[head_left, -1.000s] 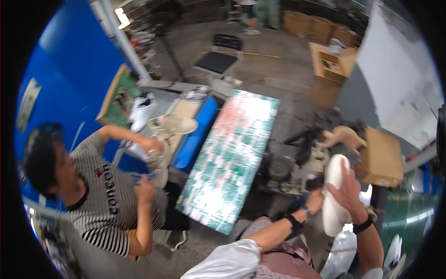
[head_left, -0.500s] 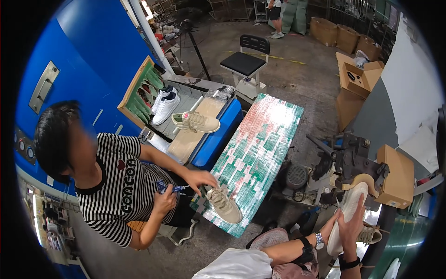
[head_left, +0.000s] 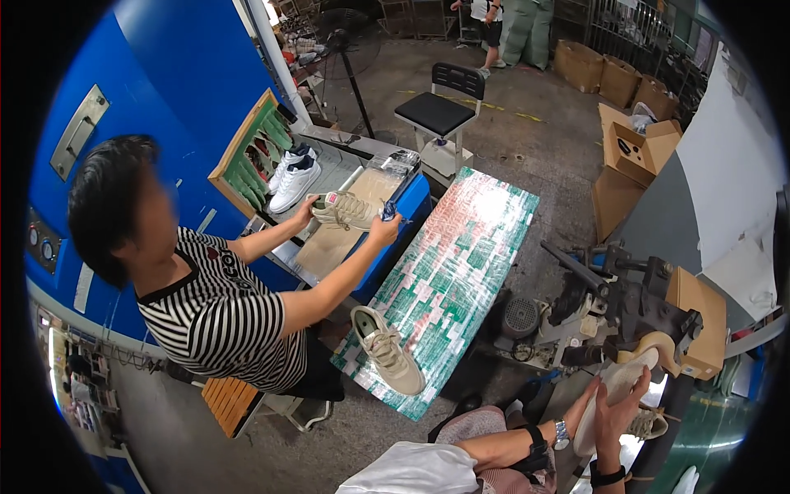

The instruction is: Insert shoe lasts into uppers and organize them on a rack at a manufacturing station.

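Note:
At the lower right, a shoe [head_left: 622, 379] is held between my two hands, its pale sole turned toward me. My left hand [head_left: 582, 407], with a silver watch at the wrist, grips the sole's left edge. Across its right side lies my right hand [head_left: 615, 418], a black band on that wrist. The shoe's far end meets a curved tan pad or wheel [head_left: 656, 344] on a dark machine [head_left: 629, 296]; contact looks likely but is partly hidden. Beside my right hand lies a beige laced shoe [head_left: 648, 424].
A co-worker in a striped top [head_left: 218, 309] holds a beige sneaker [head_left: 346, 212] and something blue over a blue bench [head_left: 411, 206]. Another beige sneaker [head_left: 388, 354] stands on the green-and-white table [head_left: 469, 272]. A black stool [head_left: 436, 113] and cardboard boxes [head_left: 638, 156] stand beyond.
My hands have shifted slightly, and the shoe's far end sits lower against the tan part. The co-worker has let go of the table sneaker and now holds the one on the bench.

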Tool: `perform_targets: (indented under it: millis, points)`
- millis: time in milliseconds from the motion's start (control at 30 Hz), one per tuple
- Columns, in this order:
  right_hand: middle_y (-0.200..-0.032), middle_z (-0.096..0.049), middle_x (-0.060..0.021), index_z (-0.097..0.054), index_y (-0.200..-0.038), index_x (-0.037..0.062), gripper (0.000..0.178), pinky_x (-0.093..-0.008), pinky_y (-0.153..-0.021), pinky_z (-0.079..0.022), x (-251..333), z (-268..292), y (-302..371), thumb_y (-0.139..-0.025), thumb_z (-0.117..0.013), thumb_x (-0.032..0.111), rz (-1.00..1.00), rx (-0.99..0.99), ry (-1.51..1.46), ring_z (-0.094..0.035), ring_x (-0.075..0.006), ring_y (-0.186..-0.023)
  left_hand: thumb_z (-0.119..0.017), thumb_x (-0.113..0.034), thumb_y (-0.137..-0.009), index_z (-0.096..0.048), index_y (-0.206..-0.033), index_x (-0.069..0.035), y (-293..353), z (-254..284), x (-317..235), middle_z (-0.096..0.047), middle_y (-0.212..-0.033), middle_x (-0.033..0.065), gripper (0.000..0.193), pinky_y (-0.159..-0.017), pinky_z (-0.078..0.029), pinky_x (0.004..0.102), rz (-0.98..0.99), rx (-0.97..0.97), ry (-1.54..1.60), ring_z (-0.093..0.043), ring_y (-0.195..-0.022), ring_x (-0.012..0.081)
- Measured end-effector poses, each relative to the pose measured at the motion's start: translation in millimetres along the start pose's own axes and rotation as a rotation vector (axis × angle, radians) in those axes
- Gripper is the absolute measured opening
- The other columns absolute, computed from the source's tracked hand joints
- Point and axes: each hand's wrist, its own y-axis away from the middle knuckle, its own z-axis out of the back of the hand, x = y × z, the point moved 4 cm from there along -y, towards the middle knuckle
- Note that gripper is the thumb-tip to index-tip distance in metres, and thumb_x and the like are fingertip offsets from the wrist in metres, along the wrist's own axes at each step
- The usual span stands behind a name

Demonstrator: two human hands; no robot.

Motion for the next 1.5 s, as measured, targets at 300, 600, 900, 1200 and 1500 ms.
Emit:
perform_targets:
  millis: [300,600,900,1200,1500]
  points:
    - [-0.148,-0.046,-0.0203,-0.039,-0.149,-0.0005,0.06,-0.0389,-0.105,-0.044,-100,16,79,-0.103,-0.047,0.037,-0.505,-0.163,-0.916,-0.052,-0.0313,-0.132,-0.064,-0.051,-0.097,-0.063,-0.128,0.0,97,-19,-29,-0.068,-0.117,0.0075,0.059,-0.083,-0.054,0.0279,0.07,-0.246,-0.697,-0.066,-0.1,0.0113]
    - [-0.118,-0.069,-0.01,-0.063,-0.124,0.0046,0.045,-0.0431,-0.096,-0.054,-24,-73,-1,-0.095,-0.062,0.039,-0.867,0.349,-1.67,-0.065,-0.0251,-0.11,-0.076,-0.043,-0.085,-0.063,-0.125,0.005,222,-42,-83,-0.069,-0.118,0.0115,0.063,-0.094,-0.051,0.0305,0.254,-0.327,-1.406,-0.063,-0.108,0.0162]
    - [-0.125,-0.06,-0.0125,-0.041,-0.145,0.0035,0.075,-0.0393,-0.088,-0.057,-111,57,55,-0.082,-0.075,0.026,-0.49,0.149,-1.329,-0.066,-0.0288,-0.104,-0.076,-0.021,-0.092,-0.058,-0.133,-0.001,267,-15,-65,-0.069,-0.118,0.009,0.049,-0.089,-0.056,0.0299,-0.343,-0.753,-0.938,-0.07,-0.1,0.0161]
    - [-0.129,-0.058,-0.0131,-0.037,-0.152,0.0072,0.075,-0.039,-0.092,-0.054,-256,201,190,-0.084,-0.068,0.002,-0.813,-0.452,-0.777,-0.062,-0.027,-0.11,-0.056,-0.015,-0.096,-0.062,-0.122,-0.005,377,0,-288,-0.067,-0.113,0.0117,0.028,-0.098,-0.049,0.04,-0.731,-1.585,-2.163,-0.063,-0.104,0.0222]
    - [-0.132,-0.055,-0.0161,-0.033,-0.151,0.0032,0.1,-0.0396,-0.104,-0.043,-306,324,378,-0.068,-0.086,0.019,-1.113,-0.948,0.06,-0.054,-0.0307,-0.123,-0.05,-0.052,-0.1,-0.071,-0.112,0.003,384,-39,-330,-0.073,-0.106,0.0205,0.06,-0.085,-0.053,0.0486,0.107,-2.413,-2.456,-0.07,-0.093,0.0387]
